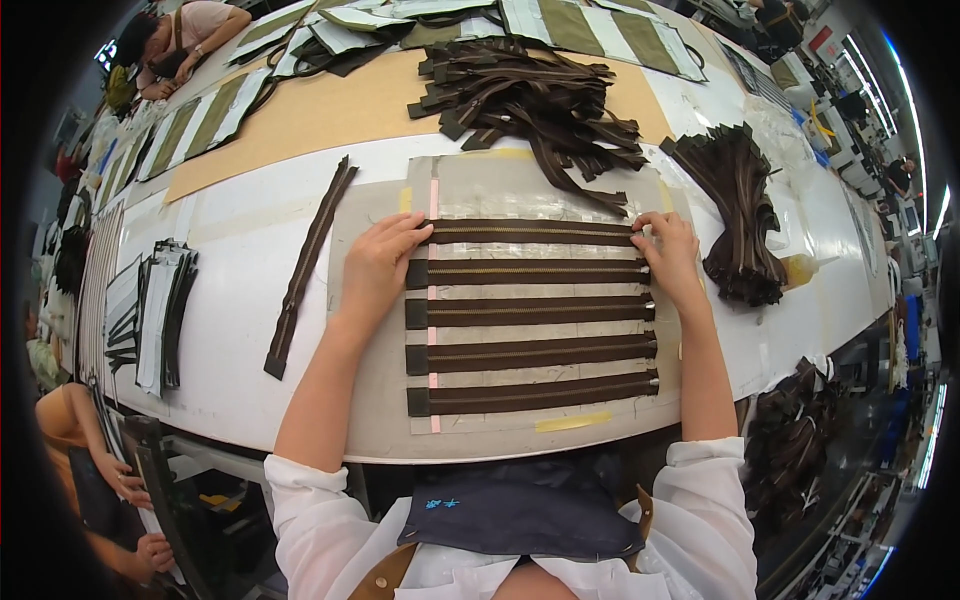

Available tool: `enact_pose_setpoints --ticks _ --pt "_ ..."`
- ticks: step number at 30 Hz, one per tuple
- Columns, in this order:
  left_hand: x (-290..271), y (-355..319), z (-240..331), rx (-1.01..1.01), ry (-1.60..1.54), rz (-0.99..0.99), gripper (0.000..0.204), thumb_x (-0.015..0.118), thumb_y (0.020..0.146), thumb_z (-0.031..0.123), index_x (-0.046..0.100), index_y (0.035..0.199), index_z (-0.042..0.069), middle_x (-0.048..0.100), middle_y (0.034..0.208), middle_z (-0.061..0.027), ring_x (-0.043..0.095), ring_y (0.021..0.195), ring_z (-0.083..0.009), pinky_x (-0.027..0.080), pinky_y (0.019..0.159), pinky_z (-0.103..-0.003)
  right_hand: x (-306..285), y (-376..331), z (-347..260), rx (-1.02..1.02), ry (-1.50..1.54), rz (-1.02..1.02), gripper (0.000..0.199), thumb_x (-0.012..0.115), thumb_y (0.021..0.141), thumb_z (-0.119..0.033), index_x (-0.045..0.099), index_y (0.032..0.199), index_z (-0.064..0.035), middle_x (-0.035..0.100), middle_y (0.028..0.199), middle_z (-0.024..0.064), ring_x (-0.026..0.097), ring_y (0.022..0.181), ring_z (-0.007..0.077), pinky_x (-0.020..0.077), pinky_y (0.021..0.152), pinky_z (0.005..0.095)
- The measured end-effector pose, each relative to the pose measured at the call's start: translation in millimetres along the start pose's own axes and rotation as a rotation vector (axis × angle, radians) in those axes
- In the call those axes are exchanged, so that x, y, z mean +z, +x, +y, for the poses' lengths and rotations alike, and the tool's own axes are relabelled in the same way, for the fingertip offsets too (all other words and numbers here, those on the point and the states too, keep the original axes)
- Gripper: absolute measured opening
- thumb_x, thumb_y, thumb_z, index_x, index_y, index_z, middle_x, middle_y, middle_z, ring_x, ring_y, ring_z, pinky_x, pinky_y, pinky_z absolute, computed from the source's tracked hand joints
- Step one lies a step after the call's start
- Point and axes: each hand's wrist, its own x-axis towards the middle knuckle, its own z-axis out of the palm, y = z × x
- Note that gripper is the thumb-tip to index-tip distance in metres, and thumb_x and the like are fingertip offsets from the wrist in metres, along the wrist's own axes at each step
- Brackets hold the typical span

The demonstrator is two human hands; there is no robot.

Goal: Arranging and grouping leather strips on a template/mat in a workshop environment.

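Note:
Several dark brown zippers lie in parallel rows across a grey board (378,405), crossing a pink strip (434,408) near their left ends. At the farthest zipper (530,232), my left hand (383,258) closes its fingers on the left end. The right end of that zipper is pinched by my right hand (668,248). The zipper stretches straight and flat between both hands. Just nearer to me lies a second zipper (535,271), its dark square end tab showing at the left. The left end of the farthest zipper is partly hidden under my fingers.
Beyond the board is a heaped pile of zippers (520,95); a bundle of zippers (735,215) lies right. One loose zipper (312,265) rests left, near stacked fabric pieces (160,315). Striped panels (590,35) line the far side. Co-workers are at far left and lower left.

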Motion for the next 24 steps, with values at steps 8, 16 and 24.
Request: enact_pose_setpoints --ticks 8,16,24 --pt "-2.6 -1.3 -3.3 -0.005 -0.060 -0.077 0.036 0.056 0.086 -0.011 0.072 0.114 0.004 0.068 0.126 -0.0109 0.061 0.120 -0.0291 0.051 0.101 -0.037 -17.4 -2.1 -7.4 -0.092 0.137 0.006 0.029 0.076 0.084 -0.022 0.069 0.111 -0.0155 0.058 0.112 0.0085 0.055 0.108 0.0281 0.0372 0.097 0.0428" --pt "-1.9 -1.2 -6.3 0.019 -0.046 -0.090 0.039 0.056 0.083 -0.011 0.072 0.116 0.004 0.068 0.126 -0.0102 0.060 0.122 -0.0294 0.050 0.101 -0.038 21.1 1.1 -160.3 -0.646 0.186 -0.285 0.082 0.066 0.093 -0.042 0.030 0.150 0.0046 0.031 0.157 0.0219 0.027 0.147 0.0366 0.0229 0.121 0.0445" --pt "-1.1 -5.9 -7.6 0.053 -0.005 -0.057 0.036 0.060 0.082 -0.008 0.073 0.113 0.006 0.069 0.124 -0.0086 0.061 0.119 -0.0291 0.051 0.100 -0.039 56.1 1.2 -179.4 -0.707 0.008 -0.359 0.092 0.044 0.095 -0.066 0.019 0.157 -0.0025 0.021 0.164 0.0155 0.017 0.152 0.0289 0.0140 0.124 0.0433"
